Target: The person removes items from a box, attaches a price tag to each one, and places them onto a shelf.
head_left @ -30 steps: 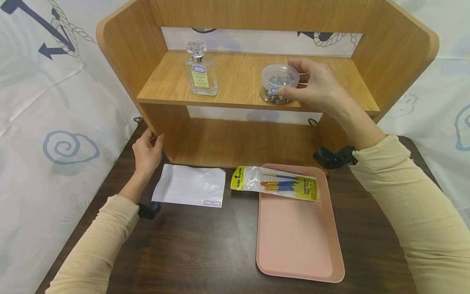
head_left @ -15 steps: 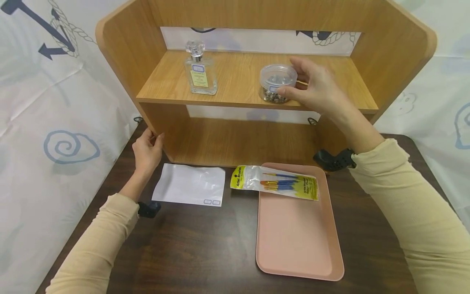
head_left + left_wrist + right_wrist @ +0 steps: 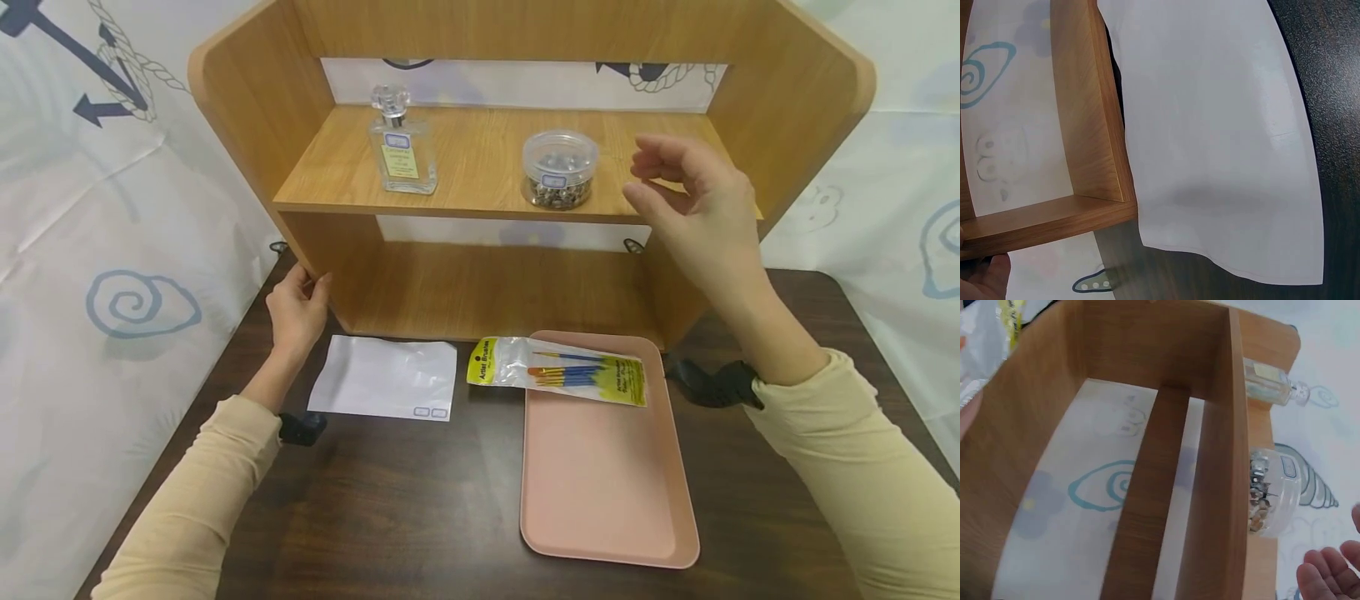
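On the upper board of a wooden desktop shelf (image 3: 465, 158) stands a round clear jar (image 3: 558, 171) with a lid, part filled with small metal pieces. My right hand (image 3: 701, 212) is in the air to the right of the jar, apart from it, its fingers loosely bent and holding nothing. My left hand (image 3: 296, 312) grips the front edge of the shelf's left side panel (image 3: 1041, 231), low down. A glass perfume bottle (image 3: 402, 158) with a faceted stopper stands upright left of the jar. The right wrist view also shows the jar (image 3: 1275, 494) and fingertips (image 3: 1316, 575).
Before the shelf, a white sheet (image 3: 382, 379) lies on the dark table (image 3: 375, 500). A pack of artist brushes (image 3: 558, 371) lies across the far end of a pink tray (image 3: 600, 483), its left end past the rim. A patterned cloth (image 3: 142, 217) hangs behind.
My right hand has let go of the jar and drawn back to the right. The jar stays on the upper board. My left hand keeps its grip on the side panel.
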`<state>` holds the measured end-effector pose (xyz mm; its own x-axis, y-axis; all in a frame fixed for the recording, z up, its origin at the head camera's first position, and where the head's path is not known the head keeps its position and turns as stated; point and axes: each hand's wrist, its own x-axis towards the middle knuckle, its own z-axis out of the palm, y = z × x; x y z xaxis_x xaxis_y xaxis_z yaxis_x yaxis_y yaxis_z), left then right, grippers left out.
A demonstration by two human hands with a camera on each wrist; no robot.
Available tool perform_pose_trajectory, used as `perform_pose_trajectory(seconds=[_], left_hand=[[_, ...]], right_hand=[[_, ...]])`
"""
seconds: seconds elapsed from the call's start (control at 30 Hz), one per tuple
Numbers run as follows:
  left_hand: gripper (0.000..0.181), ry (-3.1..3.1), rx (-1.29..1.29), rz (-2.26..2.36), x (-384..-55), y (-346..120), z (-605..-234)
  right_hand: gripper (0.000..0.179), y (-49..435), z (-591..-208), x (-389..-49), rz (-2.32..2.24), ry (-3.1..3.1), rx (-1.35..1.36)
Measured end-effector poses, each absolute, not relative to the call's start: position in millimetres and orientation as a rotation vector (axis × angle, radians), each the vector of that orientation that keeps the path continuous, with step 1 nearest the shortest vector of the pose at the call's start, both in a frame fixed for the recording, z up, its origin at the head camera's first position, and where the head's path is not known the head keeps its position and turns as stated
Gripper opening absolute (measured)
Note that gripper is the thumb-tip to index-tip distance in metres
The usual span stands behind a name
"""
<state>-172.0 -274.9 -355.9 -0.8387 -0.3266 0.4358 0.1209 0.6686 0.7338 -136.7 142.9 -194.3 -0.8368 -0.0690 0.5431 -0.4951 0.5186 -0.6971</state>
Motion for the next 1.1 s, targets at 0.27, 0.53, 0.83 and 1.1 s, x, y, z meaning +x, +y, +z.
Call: perform_pose_trajectory(seconds=[0.27,0.53,0.83,1.1], left_hand=[[0.017,-2.326,0.170,-1.079,-172.3,-277.4,-355.8],[0.021,-2.352,0.195,-1.092,-170.1,-276.3,-355.0],[0.029,-2.351,0.167,-1.113,-165.0,-275.8,-356.2],[0.045,-2.310,0.216,-1.255,-140.0,-277.9,-355.4]], right_hand=[[0.030,169.3,-239.4,-110.7,1.240,-2.186,0.495],[0.031,200.5,-292.1,-99.7,1.168,-2.335,0.395],[0.033,228.1,-342.2,-95.4,1.059,-2.641,0.277],[0.048,240.3,-368.7,-96.3,1.051,-2.857,0.279]])
